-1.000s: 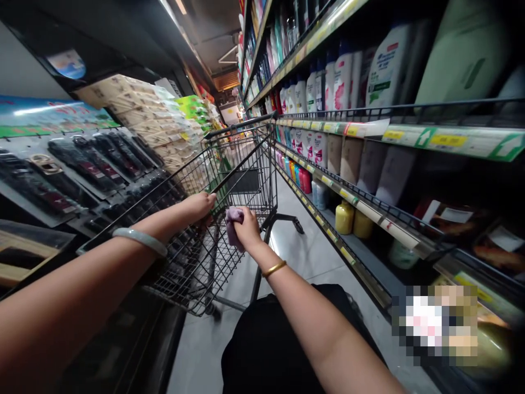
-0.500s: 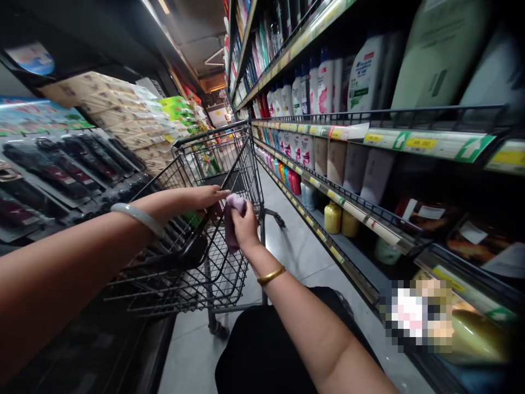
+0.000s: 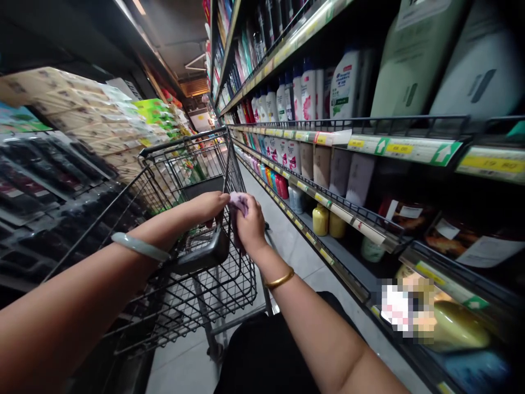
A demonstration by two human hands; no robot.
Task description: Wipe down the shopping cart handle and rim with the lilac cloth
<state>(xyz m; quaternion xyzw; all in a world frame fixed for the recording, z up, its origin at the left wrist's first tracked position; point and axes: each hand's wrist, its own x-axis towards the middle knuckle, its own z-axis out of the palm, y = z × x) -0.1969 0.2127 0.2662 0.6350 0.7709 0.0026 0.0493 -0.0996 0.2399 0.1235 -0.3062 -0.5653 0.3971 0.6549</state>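
Note:
A crumpled pale purple cloth (image 3: 238, 201) is bunched in my right hand (image 3: 251, 221), its fingers closed around it and a gold bangle on the wrist. My left hand (image 3: 211, 207), with a pale bangle on its forearm, is closed at the cloth's left edge; its lower fingers are partly hidden. Both hands are close together above the rear of a metal shopping cart (image 3: 192, 314). Just below my left hand is the cart's grey handle (image 3: 213, 249). The lower part of the cloth is hidden behind my right hand.
Shelves on the right hold shampoo bottles (image 3: 344, 85) behind a wire rail (image 3: 414, 125). Along the left, stacked beige packages (image 3: 86, 109) and dark packaged goods (image 3: 53, 180) line the aisle. Tiled floor (image 3: 287, 224) runs between, with my dark-clothed knee (image 3: 262, 350) below.
The cart's handle has shifted right and its far end left relative to my hands. My hands have stayed together, and my right hand now covers more of the cloth.

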